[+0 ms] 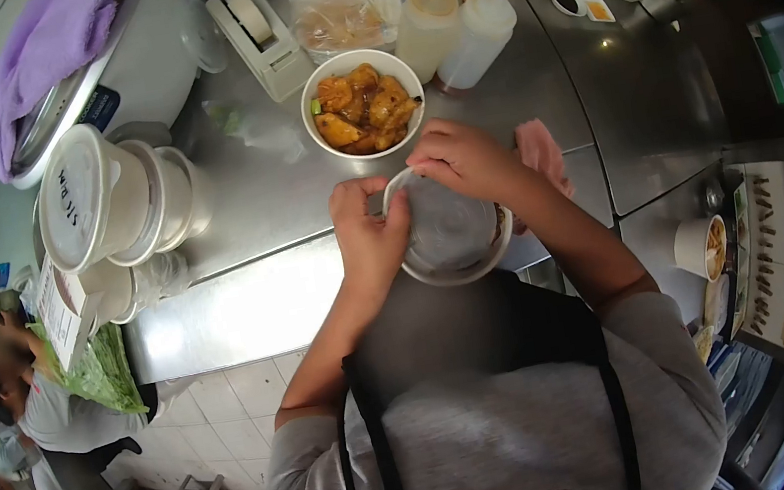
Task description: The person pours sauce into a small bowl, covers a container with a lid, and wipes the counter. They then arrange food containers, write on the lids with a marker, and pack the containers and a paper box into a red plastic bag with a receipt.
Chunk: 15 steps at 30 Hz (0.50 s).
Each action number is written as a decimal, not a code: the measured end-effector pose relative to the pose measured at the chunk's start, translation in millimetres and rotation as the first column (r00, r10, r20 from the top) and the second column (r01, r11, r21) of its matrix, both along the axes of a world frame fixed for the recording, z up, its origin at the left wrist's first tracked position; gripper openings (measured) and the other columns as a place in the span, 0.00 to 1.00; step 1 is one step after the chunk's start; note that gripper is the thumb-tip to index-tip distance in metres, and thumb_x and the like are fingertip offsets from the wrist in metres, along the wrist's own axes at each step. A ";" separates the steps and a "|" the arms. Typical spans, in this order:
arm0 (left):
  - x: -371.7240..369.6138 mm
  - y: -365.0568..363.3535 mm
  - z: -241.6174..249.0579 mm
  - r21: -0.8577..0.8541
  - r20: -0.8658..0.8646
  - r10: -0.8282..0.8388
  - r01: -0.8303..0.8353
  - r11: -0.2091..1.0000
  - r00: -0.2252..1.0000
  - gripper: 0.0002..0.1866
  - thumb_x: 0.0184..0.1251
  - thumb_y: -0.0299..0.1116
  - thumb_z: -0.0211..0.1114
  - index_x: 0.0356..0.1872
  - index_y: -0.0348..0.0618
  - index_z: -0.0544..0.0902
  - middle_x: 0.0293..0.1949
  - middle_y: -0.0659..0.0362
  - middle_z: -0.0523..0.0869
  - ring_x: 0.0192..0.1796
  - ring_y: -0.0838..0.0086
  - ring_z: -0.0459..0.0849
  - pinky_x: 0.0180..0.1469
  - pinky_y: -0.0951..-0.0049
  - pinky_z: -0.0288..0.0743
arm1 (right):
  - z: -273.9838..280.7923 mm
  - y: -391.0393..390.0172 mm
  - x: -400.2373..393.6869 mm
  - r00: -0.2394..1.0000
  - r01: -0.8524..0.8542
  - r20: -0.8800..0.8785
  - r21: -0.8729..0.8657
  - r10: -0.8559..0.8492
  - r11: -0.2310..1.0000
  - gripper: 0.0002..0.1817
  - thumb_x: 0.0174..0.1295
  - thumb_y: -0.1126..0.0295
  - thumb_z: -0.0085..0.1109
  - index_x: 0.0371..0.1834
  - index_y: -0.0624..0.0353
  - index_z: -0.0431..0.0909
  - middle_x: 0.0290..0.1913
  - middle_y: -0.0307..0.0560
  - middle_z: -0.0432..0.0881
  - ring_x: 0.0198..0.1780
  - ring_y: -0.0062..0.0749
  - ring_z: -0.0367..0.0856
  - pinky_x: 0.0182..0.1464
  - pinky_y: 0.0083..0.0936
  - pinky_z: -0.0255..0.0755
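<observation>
The person bends over a white bowl (473,276) just below the open bowl of brown glazed food (319,83), fitting both hands to its cloudy lid (449,222). The right hand (460,157) pinches the lid's upper edge between bunched fingertips; the left hand (368,228) pinches the left edge, thumb on top and forefinger curled at the rim. Left of the open bowl stand stacked tubs (127,197), the top lid bearing black handwriting (69,195), turned sideways and not surely legible. A printed card (61,312) leans below that writing, its text too small to read. Above the open bowl are a tape dispenser (275,56) and, to its upper right, squeeze bottles (478,37) with no readable label.
</observation>
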<state>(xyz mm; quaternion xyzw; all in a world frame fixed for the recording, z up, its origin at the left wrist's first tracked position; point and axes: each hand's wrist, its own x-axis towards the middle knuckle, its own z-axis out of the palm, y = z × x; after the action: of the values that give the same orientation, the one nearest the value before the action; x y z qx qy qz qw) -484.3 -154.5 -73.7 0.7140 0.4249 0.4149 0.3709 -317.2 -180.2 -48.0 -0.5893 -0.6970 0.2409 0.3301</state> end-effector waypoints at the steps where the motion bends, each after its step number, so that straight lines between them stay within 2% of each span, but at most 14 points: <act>1: -0.9 -1.3 1.7 0.013 -0.007 -0.015 0.015 1.000 1.000 0.06 0.45 0.26 0.62 0.24 0.38 0.74 0.25 0.54 0.74 0.31 0.62 0.73 0.35 0.67 0.66 | -1.4 -0.7 0.2 1.000 -0.012 -0.005 0.023 0.012 1.000 0.04 0.49 0.71 0.56 0.27 0.57 0.75 0.29 0.43 0.72 0.32 0.35 0.72 0.33 0.26 0.66; 5: -3.5 0.7 -2.1 0.040 0.028 -0.062 0.061 0.997 0.998 0.05 0.47 0.25 0.61 0.24 0.38 0.74 0.24 0.55 0.74 0.28 0.66 0.72 0.32 0.71 0.66 | -13.1 3.9 1.3 0.999 -0.021 0.039 0.109 0.017 0.994 0.04 0.48 0.71 0.56 0.28 0.57 0.75 0.30 0.44 0.73 0.33 0.35 0.73 0.33 0.27 0.67; 7: -5.0 1.5 -5.4 -0.132 -0.011 -0.081 0.079 0.988 0.997 0.04 0.50 0.25 0.61 0.23 0.38 0.74 0.23 0.57 0.73 0.26 0.71 0.71 0.29 0.75 0.65 | -17.0 4.9 2.9 0.998 -0.046 0.052 0.129 0.040 0.991 0.05 0.48 0.69 0.56 0.27 0.56 0.76 0.32 0.45 0.74 0.35 0.38 0.74 0.34 0.29 0.67; 9: -5.8 2.0 -9.1 -0.262 0.026 -0.097 0.100 0.960 0.995 0.05 0.53 0.27 0.59 0.22 0.38 0.73 0.20 0.62 0.72 0.23 0.79 0.68 0.26 0.80 0.63 | -13.6 2.3 0.7 0.991 -0.019 0.136 0.133 0.001 0.991 0.05 0.47 0.66 0.54 0.24 0.53 0.75 0.30 0.42 0.74 0.34 0.39 0.73 0.33 0.31 0.67; 11: -6.9 3.2 -11.3 -0.426 0.106 -0.151 0.182 0.886 0.983 0.06 0.56 0.28 0.57 0.23 0.38 0.73 0.21 0.66 0.72 0.22 0.84 0.66 0.25 0.83 0.62 | -2.1 -2.8 0.5 0.993 0.018 0.115 0.059 -0.025 0.998 0.05 0.48 0.64 0.52 0.23 0.52 0.74 0.29 0.40 0.74 0.34 0.38 0.73 0.32 0.32 0.66; 15: -2.6 -2.5 -8.7 -0.443 0.207 -0.164 0.242 0.863 0.965 0.06 0.58 0.28 0.54 0.25 0.38 0.73 0.24 0.65 0.74 0.23 0.85 0.66 0.26 0.84 0.62 | -3.0 -7.0 3.0 0.994 0.030 0.104 0.020 -0.032 0.999 0.06 0.47 0.64 0.50 0.23 0.51 0.74 0.29 0.40 0.74 0.33 0.38 0.74 0.33 0.33 0.67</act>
<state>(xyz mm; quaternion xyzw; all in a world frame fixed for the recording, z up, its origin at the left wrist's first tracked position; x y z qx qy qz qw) -486.9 -157.0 -82.4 0.6089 0.4025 0.3164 0.6059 -314.1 -187.1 -51.0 -0.6088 -0.7062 0.1979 0.3024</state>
